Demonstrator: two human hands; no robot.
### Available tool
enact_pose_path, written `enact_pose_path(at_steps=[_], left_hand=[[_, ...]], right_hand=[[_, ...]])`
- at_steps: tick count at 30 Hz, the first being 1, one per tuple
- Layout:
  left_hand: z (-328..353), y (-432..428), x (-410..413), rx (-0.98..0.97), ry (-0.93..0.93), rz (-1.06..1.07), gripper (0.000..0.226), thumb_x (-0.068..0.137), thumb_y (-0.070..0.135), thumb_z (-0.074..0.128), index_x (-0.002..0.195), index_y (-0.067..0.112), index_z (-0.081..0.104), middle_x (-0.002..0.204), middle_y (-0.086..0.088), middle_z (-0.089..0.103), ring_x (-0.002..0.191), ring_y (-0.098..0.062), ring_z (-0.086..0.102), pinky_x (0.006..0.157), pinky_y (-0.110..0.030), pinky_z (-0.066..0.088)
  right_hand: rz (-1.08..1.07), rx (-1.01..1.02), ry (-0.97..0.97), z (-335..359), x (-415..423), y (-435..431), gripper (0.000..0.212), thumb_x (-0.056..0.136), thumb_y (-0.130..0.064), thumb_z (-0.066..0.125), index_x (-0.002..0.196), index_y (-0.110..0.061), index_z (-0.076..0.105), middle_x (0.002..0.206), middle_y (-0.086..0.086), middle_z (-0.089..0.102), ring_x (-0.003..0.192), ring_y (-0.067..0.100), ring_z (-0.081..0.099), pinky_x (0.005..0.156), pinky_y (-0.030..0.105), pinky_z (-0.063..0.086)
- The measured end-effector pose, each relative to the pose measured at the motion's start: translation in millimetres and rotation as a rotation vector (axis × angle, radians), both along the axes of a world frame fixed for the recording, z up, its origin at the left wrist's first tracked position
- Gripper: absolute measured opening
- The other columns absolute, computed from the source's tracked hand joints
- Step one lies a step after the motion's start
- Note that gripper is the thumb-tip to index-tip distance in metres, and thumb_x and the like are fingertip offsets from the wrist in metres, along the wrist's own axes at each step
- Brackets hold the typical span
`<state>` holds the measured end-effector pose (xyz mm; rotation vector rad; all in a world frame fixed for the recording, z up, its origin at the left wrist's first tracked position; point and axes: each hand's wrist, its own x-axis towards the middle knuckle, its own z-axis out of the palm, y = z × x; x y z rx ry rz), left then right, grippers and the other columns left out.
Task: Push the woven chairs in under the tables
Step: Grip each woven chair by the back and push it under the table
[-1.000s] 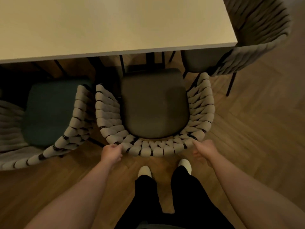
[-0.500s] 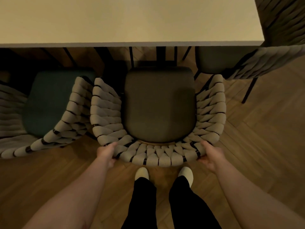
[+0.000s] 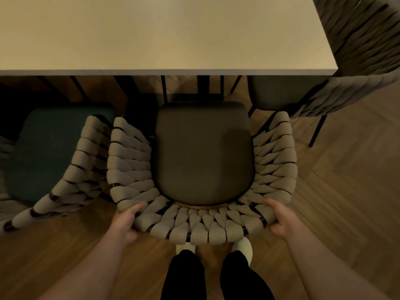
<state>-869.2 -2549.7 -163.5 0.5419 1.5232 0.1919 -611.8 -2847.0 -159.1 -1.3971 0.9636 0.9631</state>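
– Woven chair, held how?
– Left hand and right hand grip its back rim, thumbs on top, fingers probably curled beneath. Seat front near table edge; teal-seated chair just beside.

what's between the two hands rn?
The woven chair back, seen in the head view: the left hand and right hand grip its rim at either end, nothing else between them.

My left hand and right hand grip the woven back of the middle chair, thumbs over its rim. Its dark seat lies wholly short of the table edge.
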Motion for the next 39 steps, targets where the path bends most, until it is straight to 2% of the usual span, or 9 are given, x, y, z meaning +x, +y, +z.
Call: enact_pose_path(at_steps=[2,4,6,9,14,19,29,36,39], left_hand=[[-1.2,-0.9,2.5,0.017,-0.035,0.036,0.061,0.079,0.01,0.08,0.135,0.019,0.057,0.125,-0.014,0.065,0.106,-0.036,0.066,0.081,-0.054,0.057],[-5.7,-1.6,3.8,0.046,-0.06,0.094,0.067,0.077,0.012,0.081,0.138,0.025,0.055,0.126,-0.013,0.066,0.108,-0.037,0.066,0.087,-0.06,0.056],[-7.1,-3.5,4.3,0.092,-0.057,0.138,0.064,0.085,0.012,0.077,0.141,0.03,0.051,0.122,-0.01,0.065,0.105,-0.036,0.066,0.08,-0.057,0.057],[-9.1,-6.7,2.2,0.142,-0.064,0.161,0.057,0.093,0.008,0.067,0.141,0.033,0.049,0.116,-0.007,0.063,0.096,-0.032,0.065,0.07,-0.048,0.056],[-9.9,-2.7,-2.7,0.186,-0.081,0.171,0.059,0.093,0.0,0.061,0.141,0.034,0.052,0.126,-0.009,0.061,0.097,-0.032,0.063,0.08,-0.052,0.054],[0.2,3.6,-7.0,0.233,-0.082,0.183,0.06,0.09,-0.005,0.061,0.139,0.03,0.054,0.111,-0.006,0.064,0.096,-0.031,0.064,0.072,-0.046,0.055],[-8.1,45.7,17.8,0.227,-0.106,0.15,0.059,0.094,0.002,0.061,0.143,0.033,0.05,0.124,-0.009,0.061,0.102,-0.033,0.063,0.072,-0.051,0.055],[-14.6,70.3,33.4,0.229,-0.076,0.138,0.061,0.095,0.006,0.063,0.145,0.037,0.046,0.132,-0.01,0.058,0.11,-0.036,0.062,0.093,-0.063,0.051],[-12.5,81.3,43.4,0.232,-0.061,0.11,0.061,0.094,0.01,0.066,0.144,0.039,0.046,0.131,-0.011,0.06,0.107,-0.037,0.064,0.092,-0.066,0.051]], right_hand=[[0.003,0.036,-0.005,-0.5,-0.8,-0.3,0.071,0.071,-0.007,0.08,0.137,-0.012,0.052,0.126,0.022,0.063,0.11,0.041,0.063,0.079,0.057,0.056],[0.005,0.061,-0.02,-3.2,-1.9,-1.4,0.061,0.078,-0.002,0.075,0.134,-0.01,0.054,0.123,0.023,0.065,0.109,0.042,0.064,0.082,0.058,0.056],[-0.003,0.064,-0.046,-7.1,-2.6,-3.9,0.051,0.087,0.004,0.067,0.134,-0.011,0.055,0.122,0.023,0.064,0.109,0.043,0.064,0.082,0.059,0.055],[-0.029,0.086,-0.083,-9.3,-5.0,-6.1,0.053,0.085,0.011,0.062,0.133,-0.011,0.055,0.122,0.023,0.064,0.108,0.043,0.063,0.076,0.055,0.056],[-0.065,0.112,-0.161,-10.9,-14.8,-6.1,0.054,0.084,0.014,0.06,0.132,-0.011,0.057,0.123,0.021,0.064,0.107,0.041,0.063,0.08,0.054,0.055],[-0.084,0.157,-0.202,-4.8,-23.5,-1.0,0.05,0.084,0.016,0.059,0.129,-0.005,0.059,0.121,0.024,0.065,0.109,0.043,0.064,0.083,0.054,0.055],[-0.09,0.147,-0.217,-7.3,-0.8,47.2,0.059,0.084,0.015,0.059,0.137,-0.012,0.053,0.126,0.022,0.062,0.109,0.043,0.063,0.077,0.053,0.057],[-0.066,0.127,-0.217,-10.2,17.5,73.8,0.055,0.084,0.015,0.06,0.131,-0.014,0.054,0.122,0.02,0.06,0.11,0.043,0.061,0.093,0.061,0.052],[-0.051,0.089,-0.222,-2.0,26.1,85.8,0.046,0.086,0.014,0.06,0.126,-0.01,0.053,0.113,0.019,0.06,0.1,0.038,0.062,0.078,0.052,0.056]])
